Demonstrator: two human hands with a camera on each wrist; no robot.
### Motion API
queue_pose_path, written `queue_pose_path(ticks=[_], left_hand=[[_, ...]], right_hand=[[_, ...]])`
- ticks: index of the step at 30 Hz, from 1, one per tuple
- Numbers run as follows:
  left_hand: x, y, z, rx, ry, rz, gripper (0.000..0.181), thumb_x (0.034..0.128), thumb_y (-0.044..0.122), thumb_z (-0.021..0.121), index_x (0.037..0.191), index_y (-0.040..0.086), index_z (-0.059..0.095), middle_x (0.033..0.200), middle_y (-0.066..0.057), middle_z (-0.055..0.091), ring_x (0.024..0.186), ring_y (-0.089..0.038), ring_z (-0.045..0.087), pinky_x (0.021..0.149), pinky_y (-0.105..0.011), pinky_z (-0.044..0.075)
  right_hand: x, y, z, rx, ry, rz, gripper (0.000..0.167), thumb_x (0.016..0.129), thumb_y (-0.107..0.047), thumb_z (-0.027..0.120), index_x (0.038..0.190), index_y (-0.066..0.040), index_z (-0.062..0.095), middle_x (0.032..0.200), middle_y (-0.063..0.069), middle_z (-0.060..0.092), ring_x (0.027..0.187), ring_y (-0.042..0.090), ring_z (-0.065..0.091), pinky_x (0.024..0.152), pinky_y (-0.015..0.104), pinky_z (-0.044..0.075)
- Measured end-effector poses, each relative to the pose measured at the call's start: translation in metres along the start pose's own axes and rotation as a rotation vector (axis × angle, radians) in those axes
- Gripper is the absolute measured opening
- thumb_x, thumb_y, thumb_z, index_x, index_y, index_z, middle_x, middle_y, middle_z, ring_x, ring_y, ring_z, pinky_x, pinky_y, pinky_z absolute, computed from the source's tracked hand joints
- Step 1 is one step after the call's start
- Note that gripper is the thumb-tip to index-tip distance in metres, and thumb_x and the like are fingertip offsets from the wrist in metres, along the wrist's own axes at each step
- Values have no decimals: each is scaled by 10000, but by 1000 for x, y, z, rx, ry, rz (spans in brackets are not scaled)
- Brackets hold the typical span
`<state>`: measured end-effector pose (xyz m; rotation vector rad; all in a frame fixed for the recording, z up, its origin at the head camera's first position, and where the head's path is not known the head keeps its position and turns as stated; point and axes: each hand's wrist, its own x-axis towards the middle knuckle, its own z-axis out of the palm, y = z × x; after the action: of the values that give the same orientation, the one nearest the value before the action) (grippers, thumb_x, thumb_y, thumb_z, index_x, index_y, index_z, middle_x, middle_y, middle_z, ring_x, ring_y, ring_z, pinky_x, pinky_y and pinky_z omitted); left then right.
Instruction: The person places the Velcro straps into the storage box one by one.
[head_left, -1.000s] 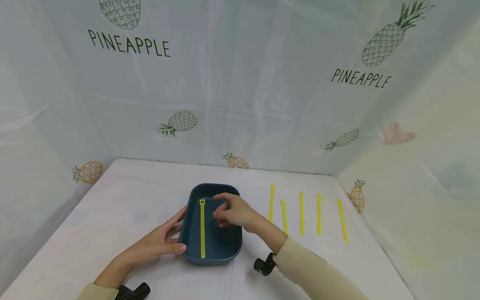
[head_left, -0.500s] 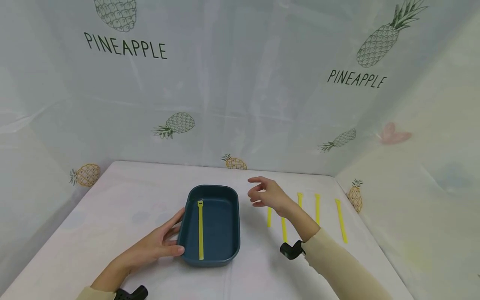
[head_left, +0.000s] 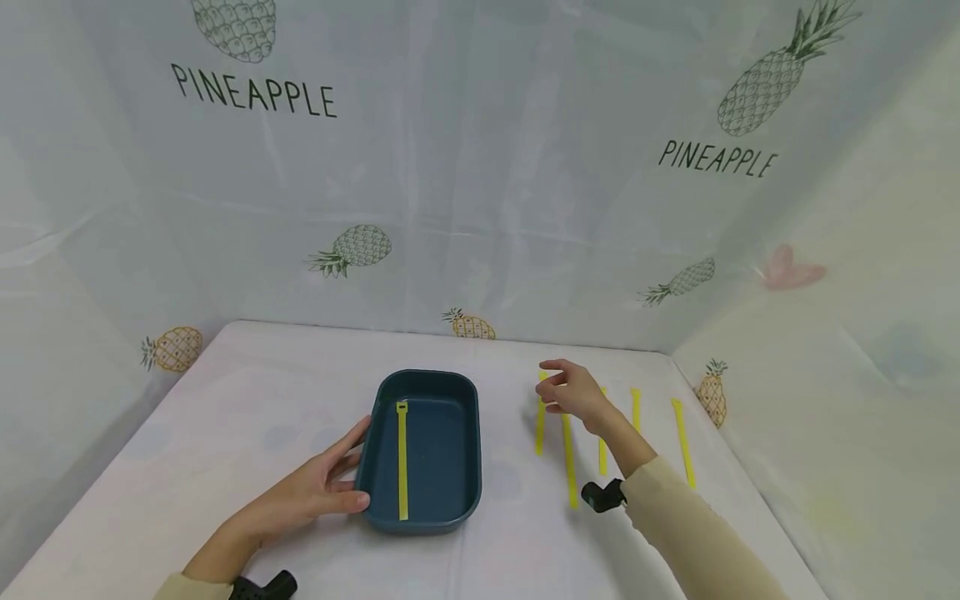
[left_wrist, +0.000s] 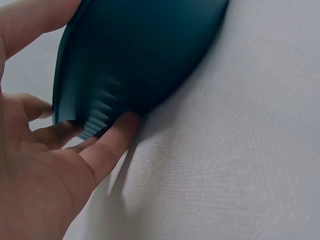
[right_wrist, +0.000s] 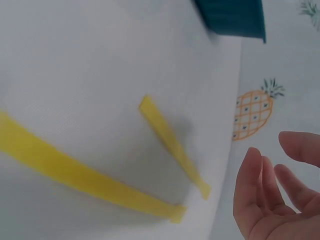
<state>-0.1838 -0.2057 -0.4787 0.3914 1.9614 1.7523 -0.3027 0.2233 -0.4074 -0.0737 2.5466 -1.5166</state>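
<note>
As the pale curtain (head_left: 480, 167) rises behind the table (head_left: 300, 392), it carries the word PINEAPPLE (head_left: 255, 93) twice in dark capitals, at upper left and upper right. The pineapple drawing (head_left: 238, 29) above the left word is cut off at the top. The left hand (head_left: 318, 483), fingers spread, rests against the left side of the dark blue tray (head_left: 442, 467), where one slotted yellow strap (head_left: 402, 462) lies lengthwise, left of centre. The right hand (head_left: 570, 392) hangs over the left end of a row of five more yellow straps (head_left: 684, 442) and, with its forearm, hides parts of several; its fingers are half curled, with gaps between, and pinch nothing. The right wrist view crops one strap and the tray. White cloth separates tray and row; the rightmost strap lies near the table's right edge.
</note>
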Motion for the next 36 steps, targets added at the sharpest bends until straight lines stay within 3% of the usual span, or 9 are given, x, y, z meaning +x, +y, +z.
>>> queue_pose_path(ticks=[9,15,21,29,36], left_hand=[[0,-1,-1,-9,-5,7,1056,996,201,769,1723,324,13,1791,-128,-36,1511,-473,407,1064,-320,554],[-2,0,0,-2,0,3,1053,997,205,769,1722,329,16,1790,-134,-30,1508,-469,413,1065,-322,554],[0,-1,0,11,7,-10,1052,993,245,776,1721,342,23,1789,-142,6,1507,-451,423,1098,-376,539],[1,-2,0,1,5,-5,1061,992,208,776,1724,315,16,1788,-152,-17,1502,-470,424,1091,-369,543],[1,0,0,13,18,-16,1062,985,241,786,1723,322,28,1788,-152,-13,1491,-456,446,1100,-384,538]], right_hand=[[7,25,2,-35,44,51,574,989,-52,698,1524,22,505,1152,193,645,999,387,707,848,409,652],[11,36,10,-78,62,54,584,953,-38,742,1491,39,529,1072,167,660,808,265,713,749,356,642],[15,43,17,-177,109,73,560,944,-60,772,1460,10,567,998,106,648,705,194,664,644,272,552],[20,52,20,-243,122,34,599,871,-8,804,1431,10,592,1017,113,650,684,150,656,631,244,557],[17,47,19,-305,121,45,642,835,33,797,1445,2,597,1103,154,688,832,204,635,703,276,553]])
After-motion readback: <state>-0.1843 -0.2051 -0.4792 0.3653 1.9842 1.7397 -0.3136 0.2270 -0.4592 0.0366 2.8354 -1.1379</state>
